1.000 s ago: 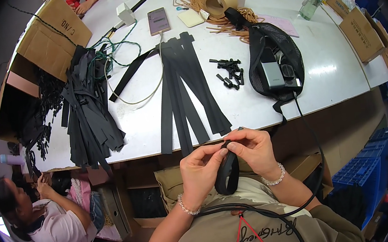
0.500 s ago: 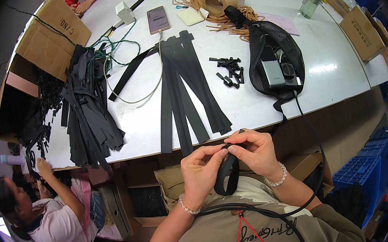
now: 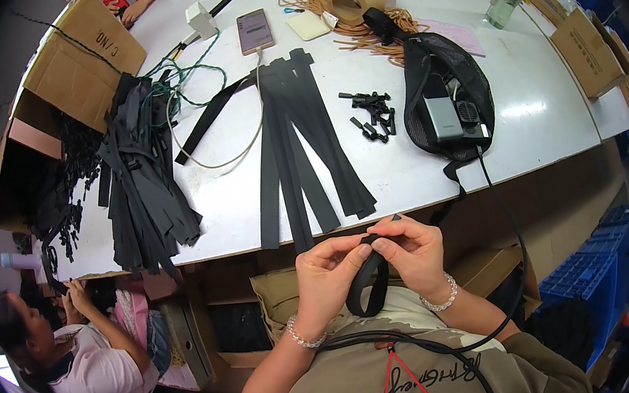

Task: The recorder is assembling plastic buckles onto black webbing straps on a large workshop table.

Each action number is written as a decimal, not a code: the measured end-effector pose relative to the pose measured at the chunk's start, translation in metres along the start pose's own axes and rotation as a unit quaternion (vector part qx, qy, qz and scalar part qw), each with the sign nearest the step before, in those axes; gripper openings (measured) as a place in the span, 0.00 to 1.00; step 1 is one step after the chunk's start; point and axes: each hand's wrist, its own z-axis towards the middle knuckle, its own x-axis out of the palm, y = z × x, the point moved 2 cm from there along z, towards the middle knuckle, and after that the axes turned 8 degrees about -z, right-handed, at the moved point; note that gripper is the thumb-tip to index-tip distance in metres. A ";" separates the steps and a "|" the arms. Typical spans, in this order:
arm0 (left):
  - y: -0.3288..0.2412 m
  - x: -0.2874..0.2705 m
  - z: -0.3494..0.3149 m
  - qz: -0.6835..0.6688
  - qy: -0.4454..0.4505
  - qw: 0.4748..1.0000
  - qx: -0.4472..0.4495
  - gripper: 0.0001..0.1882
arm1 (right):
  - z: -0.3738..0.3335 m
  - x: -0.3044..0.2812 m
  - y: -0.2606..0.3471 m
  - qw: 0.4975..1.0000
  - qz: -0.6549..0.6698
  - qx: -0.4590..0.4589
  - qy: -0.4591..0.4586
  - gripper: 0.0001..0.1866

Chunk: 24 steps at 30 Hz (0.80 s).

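Just off the table's front edge, a black fabric strap [image 3: 369, 289] hangs in a loop below my fingers. My left hand [image 3: 330, 274] pinches it from one side, thumb against fingertips. My right hand [image 3: 412, 256] pinches it from the other side, with a short dark end poking up past the fingers. The fingertips nearly meet, and they hide whatever joins the strap there. On the table beyond my hands lie flat black straps [image 3: 295, 148], fanned toward me. Right of these straps sits a small pile of black plastic pieces [image 3: 373, 112].
A black mesh bag [image 3: 430, 51] holds a grey power bank [image 3: 443, 118]. A phone [image 3: 255, 32] trails a white cable. More black straps [image 3: 145, 192] spill beside a cardboard box [image 3: 85, 59]. Tape [image 3: 356, 1] lies on tan cords. A co-worker [image 3: 87, 346] sits at left; another person's hands show at top.
My hands stay close together on the strap and shift only slightly. At left, the co-worker's hands have come together lower, below the table edge.
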 end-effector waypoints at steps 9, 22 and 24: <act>-0.004 0.002 -0.002 -0.001 0.010 1.000 -0.002 0.08 | -0.003 0.004 0.005 0.999 0.027 -0.005 -0.019 0.08; -0.011 0.001 0.006 -0.030 -0.027 0.997 0.063 0.12 | -0.004 0.001 0.003 0.997 -0.029 0.075 0.015 0.15; -0.014 0.002 0.006 0.015 -0.009 0.998 0.067 0.12 | 0.001 0.010 0.008 0.989 0.043 0.132 0.050 0.08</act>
